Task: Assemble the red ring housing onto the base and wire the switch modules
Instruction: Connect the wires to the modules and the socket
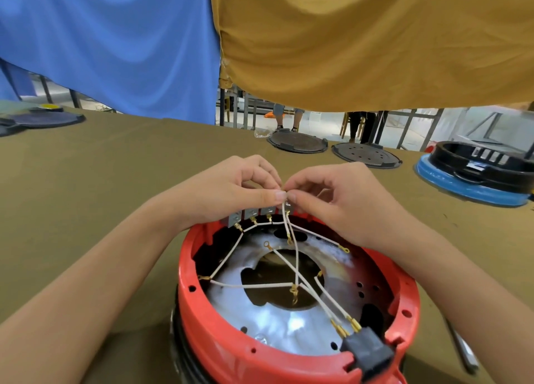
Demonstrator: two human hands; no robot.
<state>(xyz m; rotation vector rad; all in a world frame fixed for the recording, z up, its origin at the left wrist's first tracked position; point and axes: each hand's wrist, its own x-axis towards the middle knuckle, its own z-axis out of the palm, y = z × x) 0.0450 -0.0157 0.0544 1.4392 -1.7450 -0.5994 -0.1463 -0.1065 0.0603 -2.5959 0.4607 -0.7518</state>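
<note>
The red ring housing (231,343) sits on a dark base at the near middle of the table, around a shiny metal plate (277,326) with a central hole. Grey switch modules (251,214) line the ring's far rim. White wires (254,284) with gold terminals cross the inside and run to a black connector block (367,352) at the near right rim. My left hand (231,190) and my right hand (338,198) meet above the rightmost switch module (288,206). Thumb and fingertips of both hands pinch the white wire ends there.
Olive cloth covers the table (101,195). At the far edge lie two dark round lids (297,142) (365,155), and a black housing on a blue ring (474,175) stands at the right. A metal tool (462,352) lies near right. Blue and mustard cloths hang above.
</note>
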